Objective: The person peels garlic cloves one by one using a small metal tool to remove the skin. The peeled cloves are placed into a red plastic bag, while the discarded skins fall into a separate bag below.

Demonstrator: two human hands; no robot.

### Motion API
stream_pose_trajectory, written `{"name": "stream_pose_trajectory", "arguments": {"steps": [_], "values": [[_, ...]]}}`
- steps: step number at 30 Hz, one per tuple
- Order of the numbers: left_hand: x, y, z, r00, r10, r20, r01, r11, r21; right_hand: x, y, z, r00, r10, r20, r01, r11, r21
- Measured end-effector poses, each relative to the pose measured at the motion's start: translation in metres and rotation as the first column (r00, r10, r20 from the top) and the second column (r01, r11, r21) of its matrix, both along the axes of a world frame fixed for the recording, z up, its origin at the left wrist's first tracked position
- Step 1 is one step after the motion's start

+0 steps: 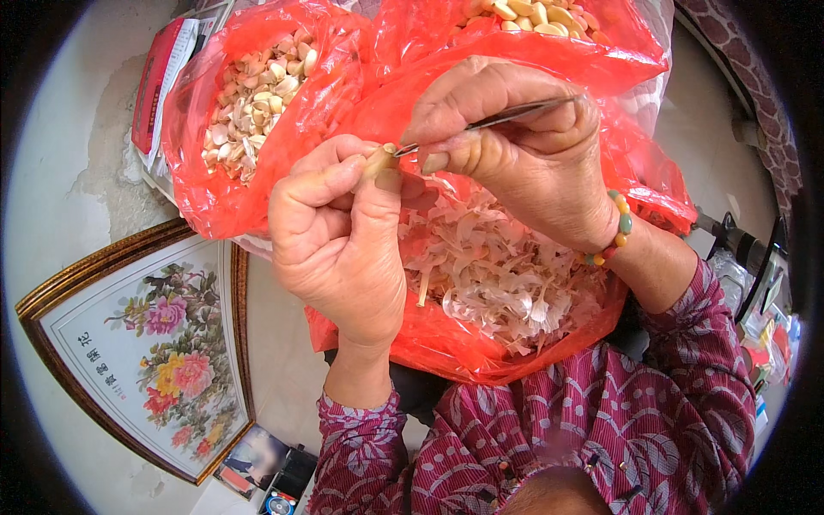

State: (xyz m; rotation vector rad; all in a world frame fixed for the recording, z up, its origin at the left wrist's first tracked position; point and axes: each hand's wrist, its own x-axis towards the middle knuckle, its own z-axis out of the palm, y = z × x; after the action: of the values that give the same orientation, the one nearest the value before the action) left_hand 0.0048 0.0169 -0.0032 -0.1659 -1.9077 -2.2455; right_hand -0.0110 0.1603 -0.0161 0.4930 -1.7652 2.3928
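Between the thumb and fingers of my left hand [351,238] is a garlic clove [378,161], held upright. My right hand [521,148] grips a slim metal tool [524,111], perhaps tweezers or a small knife, whose tip meets the clove's upper end. Below both hands, a red plastic bag [450,357] lies open with a heap of papery garlic skins [508,277] inside. Garlic cloves, seemingly with skin on, [257,103] fill another red bag [183,129] at the upper left. Peeled cloves [537,16] lie in a third red bag [618,55] at the top.
A framed flower picture [174,360] leans at the left by the wall. A red box or book [154,90] with papers stands beside the upper-left bag. Small items and a photo [251,458] are at the lower left; plastic-wrapped things [766,347] are at the far right.
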Motion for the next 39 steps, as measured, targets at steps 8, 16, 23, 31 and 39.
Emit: {"name": "stream_pose_trajectory", "arguments": {"steps": [8,16,23,31,39], "values": [[-0.002,-0.005,-0.002,0.995,0.066,0.074,-0.060,0.995,-0.080,0.003,-0.003,-0.001,0.989,0.087,0.123,-0.069,0.987,-0.145],[-0.006,-0.014,0.001,0.959,-0.043,0.280,-0.019,0.976,0.216,0.001,-0.002,0.002,0.999,0.047,0.004,-0.047,0.999,0.027],[-0.010,-0.013,0.008,0.891,-0.120,0.437,-0.055,0.929,0.367,0.001,-0.007,0.002,0.968,0.093,-0.231,-0.054,0.984,0.172],[-0.008,-0.016,0.002,0.972,-0.073,0.225,0.009,0.962,0.273,-0.004,0.000,0.007,0.993,0.080,-0.092,-0.079,0.997,0.019],[-0.005,-0.011,0.005,0.973,-0.156,0.168,0.121,0.972,0.202,-0.001,0.001,0.008,0.972,0.066,0.225,-0.029,0.986,-0.164]]}}
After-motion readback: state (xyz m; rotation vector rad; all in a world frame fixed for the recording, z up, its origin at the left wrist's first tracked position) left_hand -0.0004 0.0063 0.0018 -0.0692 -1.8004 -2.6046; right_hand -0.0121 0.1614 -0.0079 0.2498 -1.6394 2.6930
